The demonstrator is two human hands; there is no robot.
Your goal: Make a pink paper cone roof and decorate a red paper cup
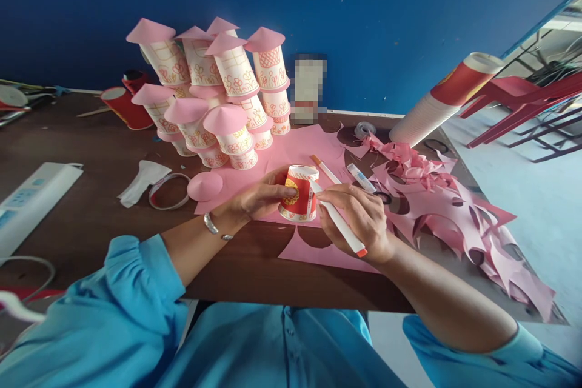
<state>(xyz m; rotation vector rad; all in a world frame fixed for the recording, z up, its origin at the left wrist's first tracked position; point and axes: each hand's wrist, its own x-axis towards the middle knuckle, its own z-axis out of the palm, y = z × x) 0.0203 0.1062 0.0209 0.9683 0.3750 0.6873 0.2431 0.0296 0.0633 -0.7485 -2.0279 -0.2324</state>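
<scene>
The left hand (266, 197) clasps the upright red cup (299, 194) while the right hand (364, 218), closed around a white marker (339, 221), touches its tip to the cup's right side.

I see a dark brown table (91, 218) against the blue wall. On it at centre lies a pink paper sheet (291, 154) with round cut-outs. At 11 o'clock a stack of decorated cups with pink cone roofs (218, 97) stands on table and sheet. One loose pink cone (204, 185) sits at 9 o'clock of centre, beside a clear ring (169, 191) and white scrap (140, 180). White box (31, 203) far at 9. Red cups (125, 106) at 10. Pink offcuts pile (454, 206) at 3. Sleeve of stacked cups (443, 103) at 2. Two markers (343, 174) lie on the sheet.
</scene>
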